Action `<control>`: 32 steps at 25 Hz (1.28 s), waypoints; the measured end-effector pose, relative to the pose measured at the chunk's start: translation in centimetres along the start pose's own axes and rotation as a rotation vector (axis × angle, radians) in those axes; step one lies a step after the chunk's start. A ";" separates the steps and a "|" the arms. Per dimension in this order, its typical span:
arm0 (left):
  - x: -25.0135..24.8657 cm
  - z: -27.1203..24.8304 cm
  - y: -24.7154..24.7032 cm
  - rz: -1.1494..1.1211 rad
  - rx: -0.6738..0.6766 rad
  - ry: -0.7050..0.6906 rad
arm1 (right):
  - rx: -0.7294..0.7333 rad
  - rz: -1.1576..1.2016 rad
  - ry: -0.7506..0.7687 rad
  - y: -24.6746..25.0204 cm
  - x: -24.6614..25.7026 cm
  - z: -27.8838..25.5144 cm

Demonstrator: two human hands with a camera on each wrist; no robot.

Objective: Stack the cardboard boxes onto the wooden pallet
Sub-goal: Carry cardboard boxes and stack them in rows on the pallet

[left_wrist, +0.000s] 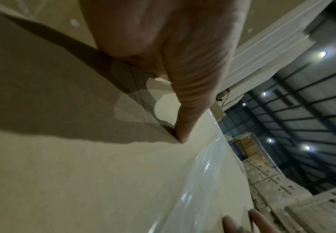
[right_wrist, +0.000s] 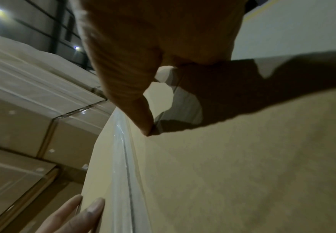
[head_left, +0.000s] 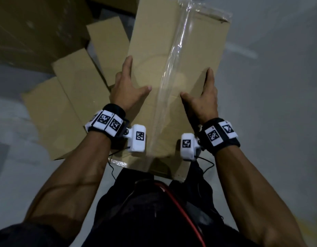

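A long brown cardboard box [head_left: 172, 41] sealed with a strip of clear tape [head_left: 173, 59] down its middle is carried in front of me, tilted away. My left hand [head_left: 129, 86] presses its left edge, index finger straight along the edge and thumb [left_wrist: 187, 110] flat on the top face [left_wrist: 83, 181]. My right hand [head_left: 205, 93] mirrors this on the right edge, thumb [right_wrist: 133, 102] flat on the top [right_wrist: 243, 173]. The other fingers go down the sides and are hidden. No wooden pallet shows in any view.
Flattened cardboard sheets [head_left: 68, 107] lie overlapped on the grey floor [head_left: 270, 104] at the left. A dark stack of wrapped boxes [head_left: 29, 29] rises at the upper left, close to the carried box in the right wrist view [right_wrist: 23, 126].
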State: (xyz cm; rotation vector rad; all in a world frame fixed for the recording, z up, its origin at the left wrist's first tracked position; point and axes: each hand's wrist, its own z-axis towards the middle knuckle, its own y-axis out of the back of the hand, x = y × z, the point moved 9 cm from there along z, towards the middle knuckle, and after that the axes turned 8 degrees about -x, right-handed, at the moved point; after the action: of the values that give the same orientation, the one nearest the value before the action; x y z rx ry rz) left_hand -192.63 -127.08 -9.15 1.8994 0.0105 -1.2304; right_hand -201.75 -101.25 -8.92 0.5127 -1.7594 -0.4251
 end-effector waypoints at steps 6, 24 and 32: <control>-0.5 -8.6 9.8 -0.013 -0.180 0.088 | 0.157 -0.088 0.205 0.8 6.1 -6.7; 10.0 -53.9 21.2 -0.145 -0.911 0.622 | 0.867 -0.205 0.806 -1.6 7.2 -39.5; 19.9 -72.7 26.6 -0.197 -1.159 0.807 | 1.116 -0.257 0.943 -6.4 4.2 -60.4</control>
State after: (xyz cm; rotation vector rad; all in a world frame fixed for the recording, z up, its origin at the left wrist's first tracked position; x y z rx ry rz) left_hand -117.01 -104.98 4.19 1.1905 1.1020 -0.2856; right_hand -143.23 -109.87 5.47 1.4422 -0.8517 0.6312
